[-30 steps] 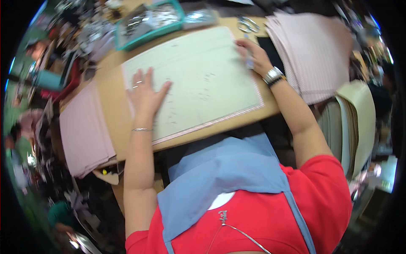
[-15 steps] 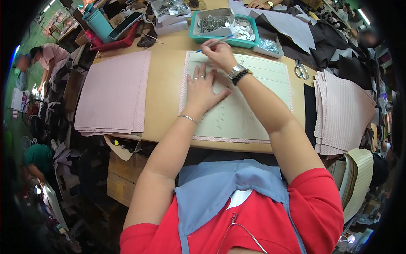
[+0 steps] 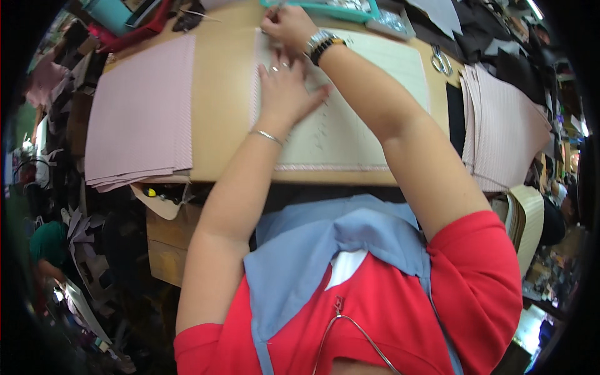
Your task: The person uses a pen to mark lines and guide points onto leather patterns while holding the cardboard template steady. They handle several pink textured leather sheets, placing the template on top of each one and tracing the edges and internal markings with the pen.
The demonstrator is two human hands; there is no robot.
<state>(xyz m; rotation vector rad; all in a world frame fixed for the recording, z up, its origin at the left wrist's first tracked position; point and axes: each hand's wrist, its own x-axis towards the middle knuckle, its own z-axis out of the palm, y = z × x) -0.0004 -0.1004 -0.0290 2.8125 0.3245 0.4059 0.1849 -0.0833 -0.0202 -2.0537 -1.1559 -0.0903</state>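
Observation:
A pale cream-green template sheet [image 3: 359,140] with small handwritten marks lies on a pink patterned sheet [image 3: 331,167], whose border shows along the left and near edges. Flat on the template's left part, my left hand [image 3: 286,90] presses down with fingers spread. Just beyond those fingertips, my right hand [image 3: 290,28] is closed around a pen, at the far left corner of the template. Motion blur and the fingers hide most of the pen, including its tip.
Pink sheets [image 3: 140,112] are stacked at the left, with more striped sheets [image 3: 500,128] at the right. Scissors [image 3: 441,60] lie by the template's far right corner. A teal tray [image 3: 337,11], a box of small parts [image 3: 390,24] and a red tray [image 3: 140,28] stand along the far side.
The view has shifted, so the table sits higher in the picture. My right hand stays near the template's far left corner with the pen; my left hand remains spread on the template.

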